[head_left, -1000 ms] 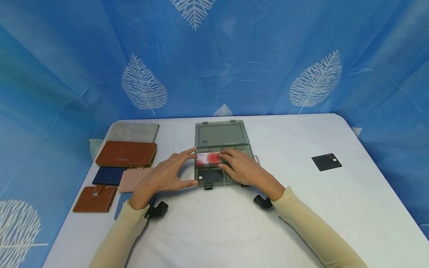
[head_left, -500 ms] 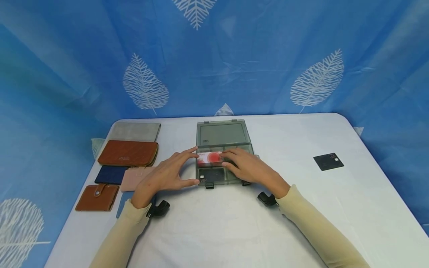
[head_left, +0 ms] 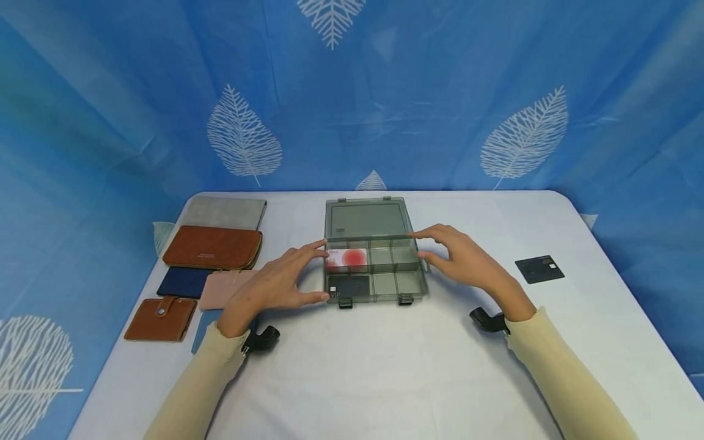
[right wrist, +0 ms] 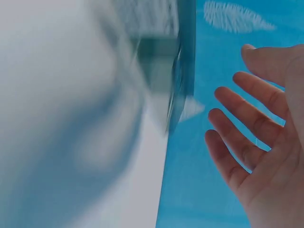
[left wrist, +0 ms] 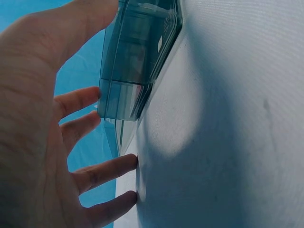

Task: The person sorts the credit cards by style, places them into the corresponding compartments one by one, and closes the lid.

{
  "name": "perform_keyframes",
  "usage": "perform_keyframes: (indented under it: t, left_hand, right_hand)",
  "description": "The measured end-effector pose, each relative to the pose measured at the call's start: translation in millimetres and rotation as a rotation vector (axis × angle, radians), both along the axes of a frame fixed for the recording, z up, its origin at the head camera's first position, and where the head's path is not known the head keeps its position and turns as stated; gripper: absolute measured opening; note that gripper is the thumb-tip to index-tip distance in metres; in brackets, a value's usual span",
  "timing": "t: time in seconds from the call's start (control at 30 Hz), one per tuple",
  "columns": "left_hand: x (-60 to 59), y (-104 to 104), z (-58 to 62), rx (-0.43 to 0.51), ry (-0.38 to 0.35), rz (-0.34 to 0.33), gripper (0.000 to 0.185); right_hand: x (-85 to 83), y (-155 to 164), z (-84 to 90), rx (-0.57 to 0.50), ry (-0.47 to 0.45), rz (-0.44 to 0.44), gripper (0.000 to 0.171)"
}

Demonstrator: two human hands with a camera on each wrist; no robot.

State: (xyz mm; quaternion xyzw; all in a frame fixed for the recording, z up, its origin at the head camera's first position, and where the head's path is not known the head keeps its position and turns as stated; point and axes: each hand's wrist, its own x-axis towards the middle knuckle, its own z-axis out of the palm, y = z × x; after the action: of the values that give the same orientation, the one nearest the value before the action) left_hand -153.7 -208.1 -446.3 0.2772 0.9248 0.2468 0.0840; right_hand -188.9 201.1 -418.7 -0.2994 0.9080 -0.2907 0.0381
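An open grey see-through compartment box (head_left: 385, 282) lies in the middle of the white table (head_left: 385, 366), its lid (head_left: 363, 219) laid flat behind. A red and white card (head_left: 346, 259) lies in its rear left compartment, a black card (head_left: 349, 286) in the front left one. My left hand (head_left: 316, 272) rests against the box's left side, index finger at the rear corner, thumb at the front corner, fingers straight. My right hand (head_left: 418, 245) hovers at the box's right side with fingers spread and holds nothing. The left wrist view shows the box (left wrist: 137, 71) beside spread fingers (left wrist: 95, 173).
Another black card (head_left: 539, 269) lies on the table to the right. Several wallets lie at the left: grey (head_left: 224, 212), brown zip (head_left: 213, 247), navy (head_left: 183, 282), pink (head_left: 227, 288) and a small brown snap one (head_left: 160, 318). A blue leaf-print cloth (head_left: 352, 91) hangs behind.
My right hand has lifted off the red card and the compartments and moved to the box's right side. The left hand has stayed at the left side.
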Motion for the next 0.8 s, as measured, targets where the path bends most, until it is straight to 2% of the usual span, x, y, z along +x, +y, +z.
perform_keyframes:
  t: [0.3, 0.53, 0.8]
  left_hand:
    - [1.1, -1, -1.3, 0.01, -0.008, -0.007, 0.087]
    - [1.3, 0, -3.2, 0.007, -0.008, 0.0, 0.088]
    - [1.7, 1, -2.2, 0.01, 0.003, -0.001, 0.087]
  right_hand:
    - [13.8, 86, -9.2, 0.081, -0.009, -0.149, 0.039]
    - [22.9, 147, -16.6, 0.161, -0.085, -0.276, 0.046]
    - [32.5, 191, -21.3, 0.179, -0.123, -0.307, 0.051]
